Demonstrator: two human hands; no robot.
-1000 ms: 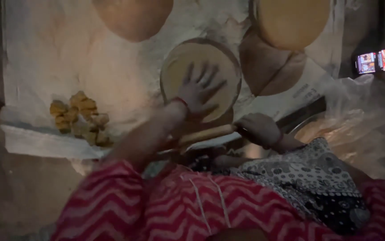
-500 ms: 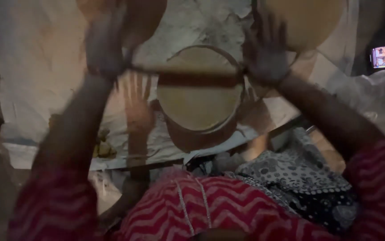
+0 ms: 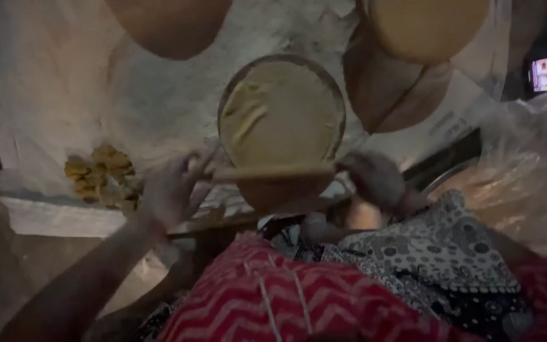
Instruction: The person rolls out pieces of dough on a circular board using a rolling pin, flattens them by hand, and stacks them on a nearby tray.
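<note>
Left hand (image 3: pixel 171 190) and right hand (image 3: pixel 375 178) grip, it seems, pin (image 3: pixel 273 172) ends, near edge of dough (image 3: pixel 279 114).

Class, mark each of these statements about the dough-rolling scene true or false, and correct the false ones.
1. Both hands, the left hand and the right hand, are on the rolling pin. True.
2. The rolling pin lies at the near edge of the flat dough disc. True.
3. The small dough pieces lie to the right of the disc. False: they lie to its left.
4. The person's clothing is plain blue. False: it is red with a pale zigzag pattern.
</note>
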